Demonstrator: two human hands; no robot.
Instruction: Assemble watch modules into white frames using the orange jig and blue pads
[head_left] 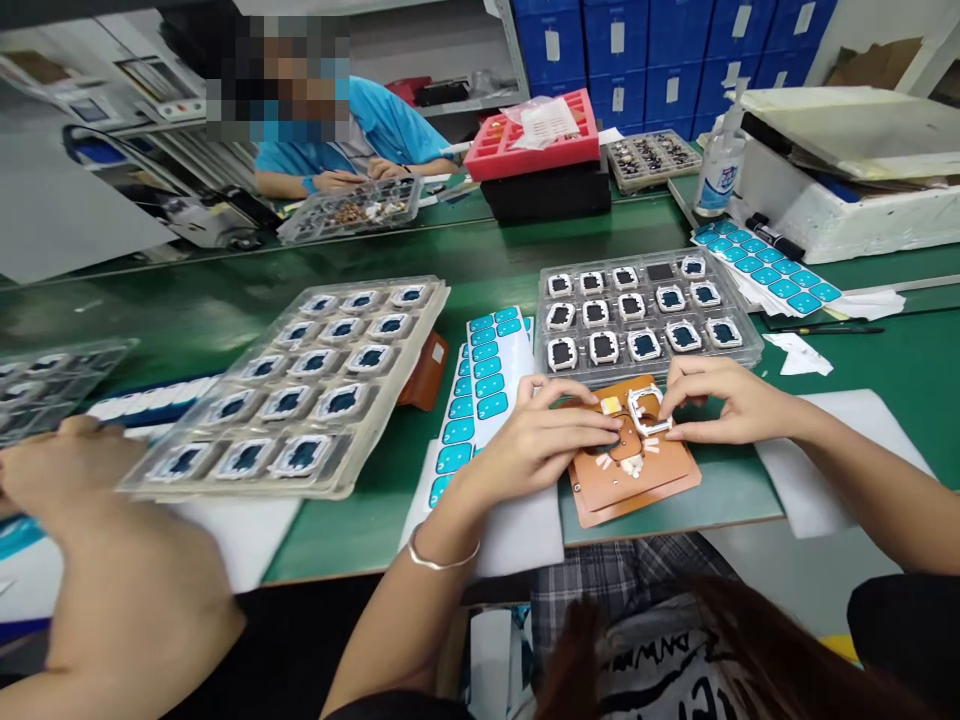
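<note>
R hand [705, 402] pinches white rounded-sq. frame [636, 412] — L hand [536, 440] half-curled over smooth brown pad [637, 487] — grip unclear.

Straight out past the fingers [583, 437] I've got a red tray [536, 163] riding on a black box [547, 196], white paper [547, 123] loose on top, and there, further back, blue bins [679, 95] in stacked rows. Over to the fingers' right, well beyond them, I see a pump bottle [716, 180] standing upright, a bulky white box [870, 222] just beside it, a black marker [772, 237] lying close by. Nearer the fingers on that side, a crumpled white scrap [802, 355]! And far off to their left, a co-worker [397, 122] in bright blue sits behind a clear tray [315, 225] of small brassy parts [367, 213].
</note>
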